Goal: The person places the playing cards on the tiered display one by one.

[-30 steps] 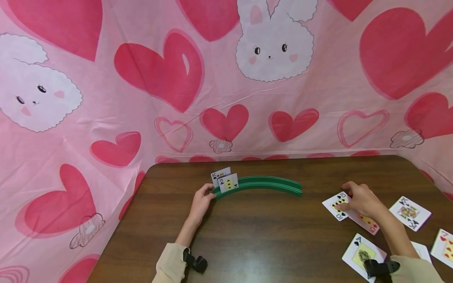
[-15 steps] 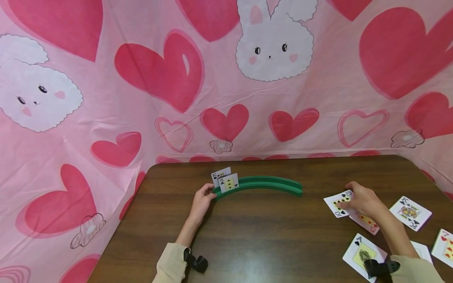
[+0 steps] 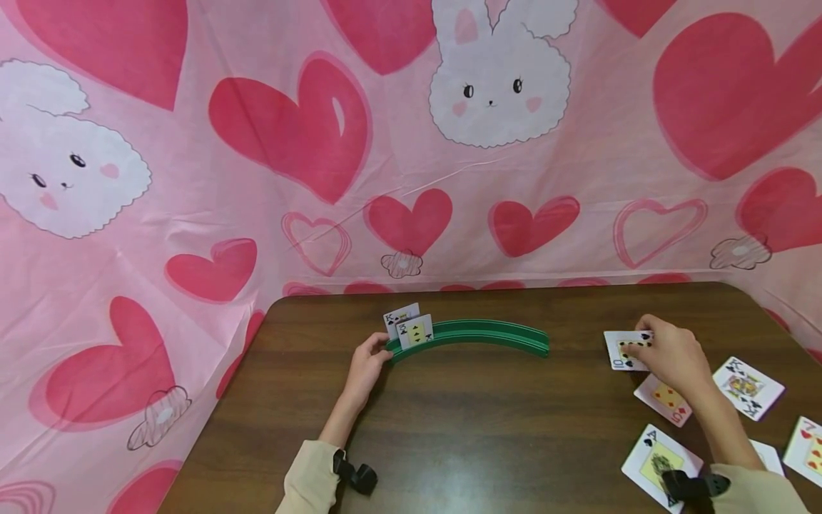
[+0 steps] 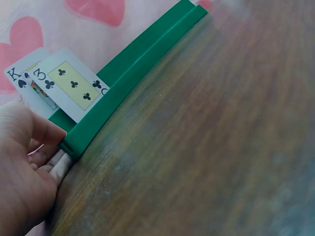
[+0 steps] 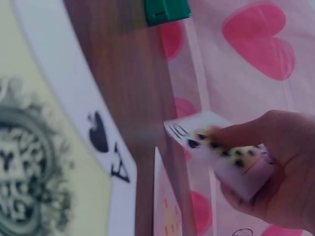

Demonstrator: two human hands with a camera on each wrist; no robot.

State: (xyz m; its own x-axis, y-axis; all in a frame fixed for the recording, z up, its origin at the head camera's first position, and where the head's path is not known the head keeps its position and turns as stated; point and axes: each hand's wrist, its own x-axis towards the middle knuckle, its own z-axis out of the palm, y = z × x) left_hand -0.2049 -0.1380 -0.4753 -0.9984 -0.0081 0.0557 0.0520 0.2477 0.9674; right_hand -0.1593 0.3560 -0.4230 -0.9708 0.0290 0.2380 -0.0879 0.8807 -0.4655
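At the left end of a curved green card holder (image 3: 491,332), my left hand (image 3: 367,368) grips the holder between thumb and fingers. Two playing cards stand upright in its groove near that hand: a king of spades (image 4: 18,73) behind and a three of clubs (image 4: 74,83) in front, overlapping it. My right hand (image 3: 676,360) pinches a black ten playing card (image 3: 616,351), thumb on its face and fingers behind. The right wrist view shows this card (image 5: 236,174) raised and tilted, its pips blurred.
Face up on the wooden table (image 3: 481,428) lie a red six (image 3: 664,400), a black king (image 3: 745,387), an ace of spades (image 3: 651,457) and a seven of hearts (image 3: 805,453). The right sleeve partly covers another card (image 3: 769,457). A pink patterned cloth (image 3: 411,164) hangs behind.
My right hand has lifted the black ten off the red six, moving it away and slightly right while turning it. My left hand and the card holder stay put.
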